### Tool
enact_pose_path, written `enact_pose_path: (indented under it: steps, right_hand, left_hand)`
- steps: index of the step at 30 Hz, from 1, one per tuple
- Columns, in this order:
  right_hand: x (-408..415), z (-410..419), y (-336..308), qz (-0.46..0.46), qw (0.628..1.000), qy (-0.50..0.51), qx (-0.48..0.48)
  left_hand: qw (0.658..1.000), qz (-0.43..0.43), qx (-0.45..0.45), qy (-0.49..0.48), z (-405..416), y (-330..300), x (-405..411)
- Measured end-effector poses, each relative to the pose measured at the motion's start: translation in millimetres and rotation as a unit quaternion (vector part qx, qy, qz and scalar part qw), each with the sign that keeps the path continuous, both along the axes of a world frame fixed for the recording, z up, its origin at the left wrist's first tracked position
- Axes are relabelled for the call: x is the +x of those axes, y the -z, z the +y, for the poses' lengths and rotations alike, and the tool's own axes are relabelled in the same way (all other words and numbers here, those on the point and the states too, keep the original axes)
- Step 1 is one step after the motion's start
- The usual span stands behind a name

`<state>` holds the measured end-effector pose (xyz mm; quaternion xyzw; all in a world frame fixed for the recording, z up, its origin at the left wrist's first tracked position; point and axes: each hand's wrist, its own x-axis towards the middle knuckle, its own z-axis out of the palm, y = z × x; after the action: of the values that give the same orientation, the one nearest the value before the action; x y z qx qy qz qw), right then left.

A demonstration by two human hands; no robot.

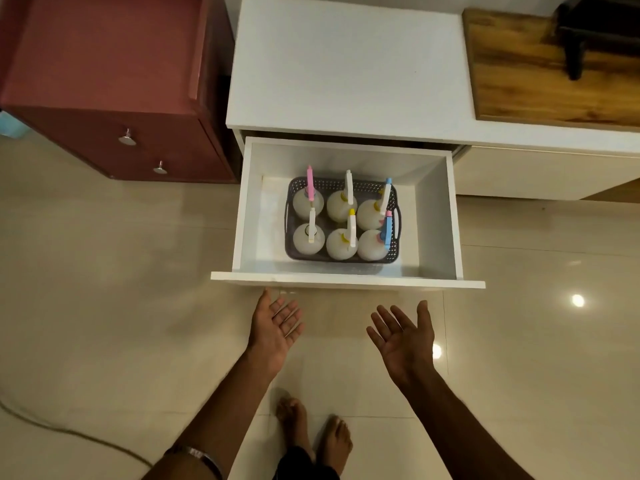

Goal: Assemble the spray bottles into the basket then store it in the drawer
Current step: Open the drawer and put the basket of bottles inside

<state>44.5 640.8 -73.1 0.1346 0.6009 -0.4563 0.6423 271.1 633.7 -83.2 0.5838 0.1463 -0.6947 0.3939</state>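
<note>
A dark grey perforated basket [393, 251] sits on the floor of the pulled-out white drawer [346, 280]. Several white spray bottles [337, 244] stand upright in it in two rows, with pink, white, yellow and blue nozzles. My left hand [275, 329] hovers palm up just below the drawer's front edge, fingers spread and holding nothing. My right hand [405, 336] is open the same way, a little lower and to the right. Neither hand touches the drawer.
The drawer belongs to a white cabinet [346, 64] with a wooden board [540, 71] on its right. A dark red cabinet [104, 81] with two round knobs stands to the left. A cable [52, 429] crosses the glossy tile floor at lower left. My bare feet [311, 431] are below.
</note>
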Motion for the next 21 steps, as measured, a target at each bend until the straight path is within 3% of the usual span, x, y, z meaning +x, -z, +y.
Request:
enact_pose_path:
  steps: [11,21]
  right_hand:
    - [-1,-57,20,-0.025,1.0,0.006,0.01]
    - [-14,-110,24,-0.054,0.998,-0.002,0.039]
  left_hand:
    - [0.999,0.016,0.013,-0.043,-54,12,-4]
    - [0.996,-0.029,0.035,-0.08,-95,18,-8]
